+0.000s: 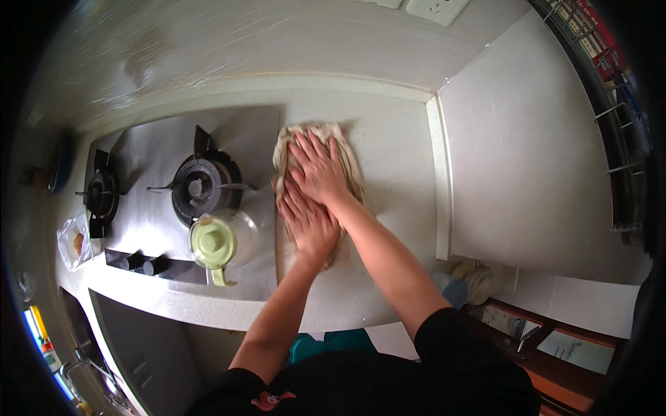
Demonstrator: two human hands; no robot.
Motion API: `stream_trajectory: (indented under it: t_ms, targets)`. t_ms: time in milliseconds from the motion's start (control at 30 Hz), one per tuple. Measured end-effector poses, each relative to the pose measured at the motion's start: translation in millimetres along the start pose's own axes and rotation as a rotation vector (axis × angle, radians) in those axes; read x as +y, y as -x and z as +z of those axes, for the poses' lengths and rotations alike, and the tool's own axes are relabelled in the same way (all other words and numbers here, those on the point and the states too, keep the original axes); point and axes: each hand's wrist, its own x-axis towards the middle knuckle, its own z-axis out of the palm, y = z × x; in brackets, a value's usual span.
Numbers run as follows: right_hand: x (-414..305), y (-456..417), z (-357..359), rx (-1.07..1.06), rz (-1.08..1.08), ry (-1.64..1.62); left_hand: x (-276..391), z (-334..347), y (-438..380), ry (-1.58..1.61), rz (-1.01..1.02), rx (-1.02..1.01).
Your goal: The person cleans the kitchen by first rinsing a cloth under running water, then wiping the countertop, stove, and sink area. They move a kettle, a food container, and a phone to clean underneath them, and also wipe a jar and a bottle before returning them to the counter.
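Both hands lie flat on a crumpled beige cloth spread over the pale speckled countertop, just right of the stainless-steel gas stove. My right hand is the farther one, its fingers spread over the cloth's far part. Nearer to me, my left hand presses on the cloth's left side with extended fingers. Neither hand grips the fabric, and the palms hide much of it. On the stove's front right part stands a clear pitcher with a green lid and handle.
Two burners with black pan supports rise from the stove. Control knobs sit at its front. A clear plastic bag lies left. Jars stand right, beyond a raised ledge. A wire rack hangs upper right.
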Motion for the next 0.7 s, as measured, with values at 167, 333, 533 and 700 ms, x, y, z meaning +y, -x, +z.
stream_trajectory:
  t_ms: [167, 333, 533, 700]
  targets:
    - [71.3, -82.3, 22.2, 0.076, 0.032, 0.037, 20.7, 22.4, -104.2, -0.057, 0.038, 0.155]
    - [97.7, -79.2, 22.2, -0.166, 0.197, 0.169, 22.0, 45.5, -125.8, -0.07, 0.149, 0.128]
    - [154.1, 1.3, -17.4, 0.088, 0.571, 0.244, 63.1, 46.0, -122.2, 0.12, 0.539, 0.086]
    - [143.8, 79.4, -42.4, 0.137, 0.83, 0.256, 89.5, 35.1, -60.6, 0.144, 0.67, 0.014]
